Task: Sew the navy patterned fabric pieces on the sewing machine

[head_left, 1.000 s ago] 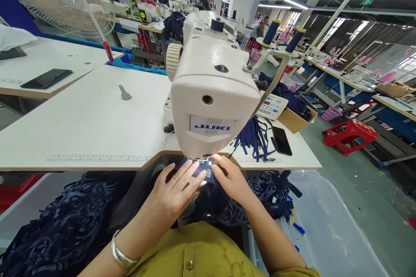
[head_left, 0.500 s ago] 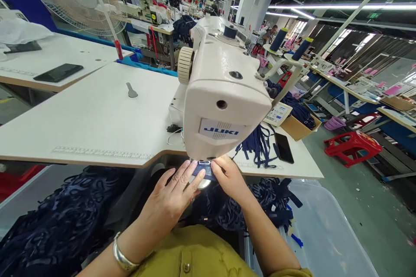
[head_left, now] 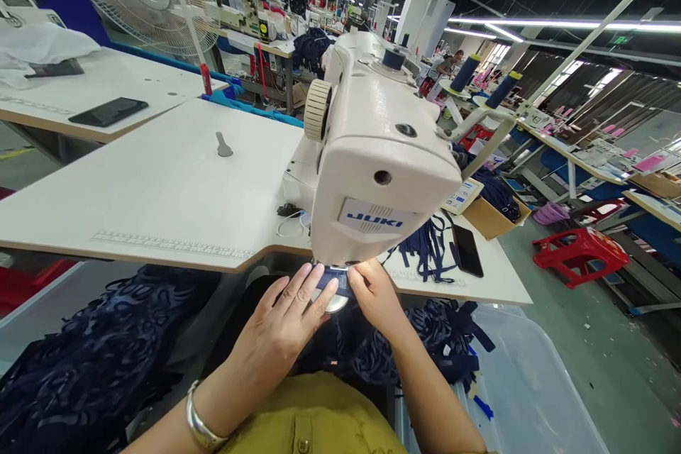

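Note:
A narrow navy fabric strip (head_left: pixel 336 282) lies under the head of the white sewing machine (head_left: pixel 367 177). My left hand (head_left: pixel 290 312), a silver bangle at its wrist, holds the strip's left part, thumb at the near side and fingers stretched toward the machine. On the other side my right hand (head_left: pixel 375 291) pinches the strip's right end, thumb on top; its other fingers are partly hidden behind the machine head. The needle and presser foot cannot be seen clearly. A round pale metal plate (head_left: pixel 338 304) shows just below the strip.
Dark patterned navy garments (head_left: pixel 79 347) are heaped at my left, and more navy fabric (head_left: pixel 441 333) hangs at right over a clear plastic bin (head_left: pixel 537 369). Navy straps (head_left: pixel 428 248) and a phone (head_left: pixel 467 250) lie right of the machine. A grey flat tool (head_left: pixel 223 147) rests on the tabletop.
The whole view has shifted slightly right and down. Both hands stay on the navy strip, in nearly the same place at the machine.

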`<state>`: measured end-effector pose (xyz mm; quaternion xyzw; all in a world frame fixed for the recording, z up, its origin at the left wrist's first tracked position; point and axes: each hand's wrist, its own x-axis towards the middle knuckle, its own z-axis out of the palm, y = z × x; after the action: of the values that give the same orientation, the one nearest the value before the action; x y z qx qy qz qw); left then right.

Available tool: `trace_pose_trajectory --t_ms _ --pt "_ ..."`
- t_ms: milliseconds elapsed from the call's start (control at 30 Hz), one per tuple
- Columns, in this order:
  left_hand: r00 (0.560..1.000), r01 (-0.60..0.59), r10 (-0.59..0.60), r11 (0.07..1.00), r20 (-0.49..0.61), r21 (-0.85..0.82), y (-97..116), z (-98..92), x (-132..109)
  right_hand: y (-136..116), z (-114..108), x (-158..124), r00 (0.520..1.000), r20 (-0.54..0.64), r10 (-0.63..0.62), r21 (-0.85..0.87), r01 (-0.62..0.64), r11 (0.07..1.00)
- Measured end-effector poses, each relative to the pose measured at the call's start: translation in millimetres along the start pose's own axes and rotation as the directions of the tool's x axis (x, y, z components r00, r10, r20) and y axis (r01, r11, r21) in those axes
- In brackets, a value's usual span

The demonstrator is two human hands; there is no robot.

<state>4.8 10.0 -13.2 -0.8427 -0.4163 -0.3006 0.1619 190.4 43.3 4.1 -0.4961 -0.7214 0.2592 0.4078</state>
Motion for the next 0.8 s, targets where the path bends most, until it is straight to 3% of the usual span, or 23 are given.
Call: trace_pose_trajectory --t_ms 800 --pt "0.996 0.053 -0.056 0.998 -0.066 -0.046 -1.0 7.0 -4.6 1.2 -0.4 -1.6 0.999 0.010 0.038 -0.006 -0.038 0.999"
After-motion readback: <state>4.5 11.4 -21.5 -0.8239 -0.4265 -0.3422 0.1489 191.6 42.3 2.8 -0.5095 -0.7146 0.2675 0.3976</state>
